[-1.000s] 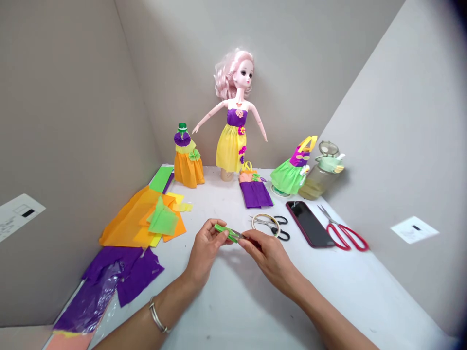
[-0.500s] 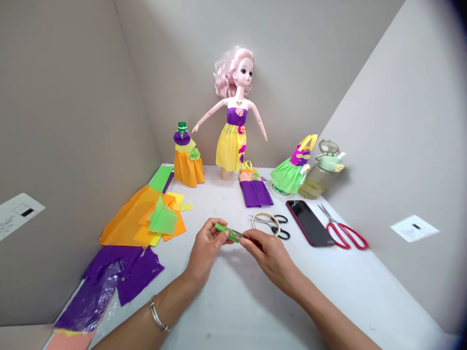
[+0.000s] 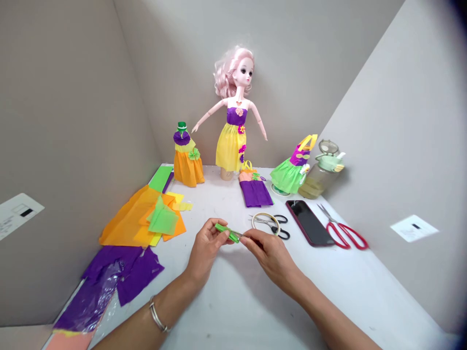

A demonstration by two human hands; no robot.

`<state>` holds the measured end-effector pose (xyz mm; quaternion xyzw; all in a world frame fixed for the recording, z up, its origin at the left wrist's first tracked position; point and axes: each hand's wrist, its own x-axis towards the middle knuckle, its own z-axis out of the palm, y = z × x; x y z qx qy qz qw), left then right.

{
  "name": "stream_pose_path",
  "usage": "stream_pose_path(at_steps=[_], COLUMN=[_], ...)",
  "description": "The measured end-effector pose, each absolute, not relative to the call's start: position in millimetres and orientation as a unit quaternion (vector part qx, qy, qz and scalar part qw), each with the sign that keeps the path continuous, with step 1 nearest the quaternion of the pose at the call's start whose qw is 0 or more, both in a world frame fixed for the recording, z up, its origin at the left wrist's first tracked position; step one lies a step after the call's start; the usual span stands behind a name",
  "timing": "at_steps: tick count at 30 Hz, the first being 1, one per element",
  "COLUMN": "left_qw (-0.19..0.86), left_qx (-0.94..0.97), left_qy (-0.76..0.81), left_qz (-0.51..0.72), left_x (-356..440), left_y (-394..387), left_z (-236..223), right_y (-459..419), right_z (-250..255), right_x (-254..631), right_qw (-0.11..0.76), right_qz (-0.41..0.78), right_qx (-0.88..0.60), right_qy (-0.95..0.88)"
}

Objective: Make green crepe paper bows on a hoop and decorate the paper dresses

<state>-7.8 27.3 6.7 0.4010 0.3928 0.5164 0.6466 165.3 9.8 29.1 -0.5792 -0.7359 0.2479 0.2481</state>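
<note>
My left hand (image 3: 205, 249) pinches one end of a small folded strip of green paper (image 3: 226, 232) just above the white table (image 3: 233, 301). My right hand (image 3: 268, 253) pinches the strip's other end with thumb and forefinger. Both hands meet near the middle of the table, a little in front of a tape roll (image 3: 265, 222) and black-handled scissors (image 3: 275, 226). A silver bangle sits on my left wrist.
A pink-haired doll (image 3: 234, 116) in a yellow and purple paper dress stands at the back. Paper dresses in orange (image 3: 187, 163), purple (image 3: 254, 189) and green (image 3: 291, 173) stand around it. Orange, green and purple paper sheets (image 3: 140, 221) lie left. A phone (image 3: 309, 222), red scissors (image 3: 343, 231) and a jar (image 3: 324, 170) lie right.
My right hand's fingers have shifted slightly along the green strip; otherwise both hands stay in place.
</note>
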Motion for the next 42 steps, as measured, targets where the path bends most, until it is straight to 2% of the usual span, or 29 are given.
stream_pose_path(at_steps=[9,21,29,42], left_qw=[0.653,0.656,0.622,0.664], left_qx=[0.400,0.370,0.428,0.423], left_qy=[0.382,0.384,0.412,0.382], left_qz=[0.518,0.533,0.510,0.483], left_x=[-9,-11,-9,-3], left_y=[27,33,28,21], left_z=[1,-3,-2,1], right_y=[10,5,7,8], right_z=[32,37,36,31], right_x=[166,166,167,165], right_qw=[0.257,0.281,0.235,0.248], right_qz=[0.263,0.361,0.314,0.303], right_qx=[-0.583,-0.539,-0.581,-0.575], right_qy=[-0.725,-0.707,-0.713,-0.718])
